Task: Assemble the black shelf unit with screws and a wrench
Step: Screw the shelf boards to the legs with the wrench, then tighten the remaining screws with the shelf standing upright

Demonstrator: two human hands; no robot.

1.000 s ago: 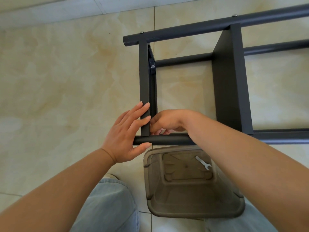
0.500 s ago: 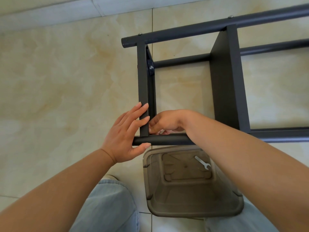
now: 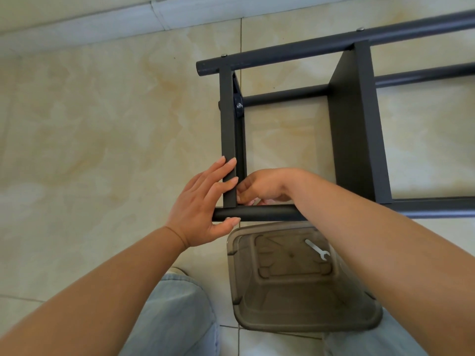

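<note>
The black shelf unit lies on its side on the tiled floor. Its end panel runs from the far tube down to the near tube. My left hand presses straight fingers against the end panel's outer face, with the thumb under the end of the near tube. My right hand reaches inside the frame at that near corner, fingers curled toward the joint; what they hold is hidden. A small silver wrench lies in a translucent brown bin just below the near tube.
A second shelf panel crosses the frame to the right. A screwed corner bracket sits near the far end of the end panel. My knees in light jeans flank the bin. A pale baseboard runs along the top.
Both hands stay at the near corner. The right fingers have shifted slightly at the joint, and the view has drifted a little.
</note>
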